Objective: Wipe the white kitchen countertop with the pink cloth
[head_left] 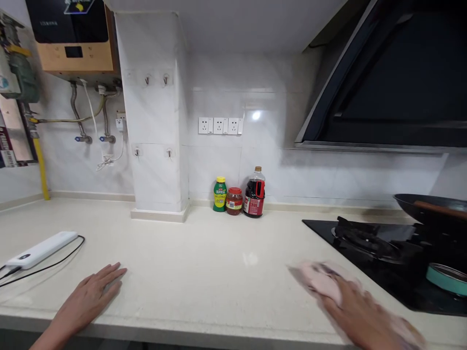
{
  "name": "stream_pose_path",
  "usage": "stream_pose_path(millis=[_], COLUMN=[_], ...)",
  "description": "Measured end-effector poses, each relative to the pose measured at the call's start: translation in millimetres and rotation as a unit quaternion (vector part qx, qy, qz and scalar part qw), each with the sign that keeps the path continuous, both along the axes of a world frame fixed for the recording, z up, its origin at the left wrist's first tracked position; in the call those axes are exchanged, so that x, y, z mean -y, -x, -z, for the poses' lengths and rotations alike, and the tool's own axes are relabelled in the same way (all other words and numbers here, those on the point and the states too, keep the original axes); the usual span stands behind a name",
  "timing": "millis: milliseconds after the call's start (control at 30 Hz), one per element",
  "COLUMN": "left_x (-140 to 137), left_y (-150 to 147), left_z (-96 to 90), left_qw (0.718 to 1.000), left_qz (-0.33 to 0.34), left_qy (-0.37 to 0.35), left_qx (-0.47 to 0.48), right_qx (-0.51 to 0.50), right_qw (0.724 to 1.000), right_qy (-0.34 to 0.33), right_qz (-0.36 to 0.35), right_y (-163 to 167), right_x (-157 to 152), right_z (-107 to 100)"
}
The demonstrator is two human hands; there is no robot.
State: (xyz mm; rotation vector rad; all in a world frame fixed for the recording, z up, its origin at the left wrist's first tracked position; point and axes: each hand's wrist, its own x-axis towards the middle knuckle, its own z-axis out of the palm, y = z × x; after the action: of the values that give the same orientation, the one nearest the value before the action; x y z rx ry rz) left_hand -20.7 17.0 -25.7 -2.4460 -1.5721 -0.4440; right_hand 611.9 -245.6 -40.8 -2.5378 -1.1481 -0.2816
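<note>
My left hand (pixel 91 294) lies flat on the pale countertop (pixel 204 282), its fingers spread and nothing in them. Over at the right, my right hand (pixel 355 308) presses a pink cloth (pixel 321 282) against the counter. Motion blurs both this hand and the cloth, and part of the cloth bulges out ahead of the fingers. The black gas stove (pixel 368 248) begins just beyond the cloth.
Along the back wall stand a green bottle (pixel 219 195), a red-lidded jar (pixel 234 201) and a dark sauce bottle (pixel 254 194). A white power bank (pixel 44 249) with a black cable lies left. A wok (pixel 434 206) and teal round item (pixel 447 279) sit on the stove, under the range hood (pixel 394 82).
</note>
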Motion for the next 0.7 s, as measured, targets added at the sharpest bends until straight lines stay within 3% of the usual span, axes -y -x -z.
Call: stream_pose_path(millis=[33,200,267,367,467,533,600,700], left_x=[-1.9,-5.7,-3.4,2.4,7.2,8.2,7.2,3.7], left_y=[1.2,3.5,2.2,-1.2,-4.2,-4.7,-3.5,0.1], left_z=[2.0,6.9,5.0,-1.0,-6.5,-7.7,-6.3,-1.3], left_qw=[1.000,1.000,1.000,1.000,1.000,1.000,1.000,1.000], left_qz=[0.002,0.009,0.007,0.001,-0.006,-0.009,-0.011,-0.008], left_qy=[-0.001,-0.010,-0.005,0.003,0.009,0.016,0.016,0.001], left_qx=[0.003,0.013,0.006,0.009,0.014,0.009,0.006,0.013], right_qx=[-0.025,-0.058,-0.073,-0.112,-0.155,-0.160,-0.146,-0.108], right_qw=[0.999,0.975,0.948,0.875,0.810,0.805,0.823,0.882], right_qy=[0.035,0.061,0.075,0.053,0.039,0.073,0.096,0.077], right_qz=[-0.016,-0.208,-0.302,-0.468,-0.565,-0.566,-0.541,-0.451], right_y=[23.3,162.7,212.6,261.1,269.4,253.9,224.0,156.1], right_x=[-10.8,-70.6,-84.7,-89.0,-81.9,-75.4,-68.2,-55.9], right_z=[-9.2,-40.9,-41.1,-36.8,-39.5,-43.7,-43.1,-25.6])
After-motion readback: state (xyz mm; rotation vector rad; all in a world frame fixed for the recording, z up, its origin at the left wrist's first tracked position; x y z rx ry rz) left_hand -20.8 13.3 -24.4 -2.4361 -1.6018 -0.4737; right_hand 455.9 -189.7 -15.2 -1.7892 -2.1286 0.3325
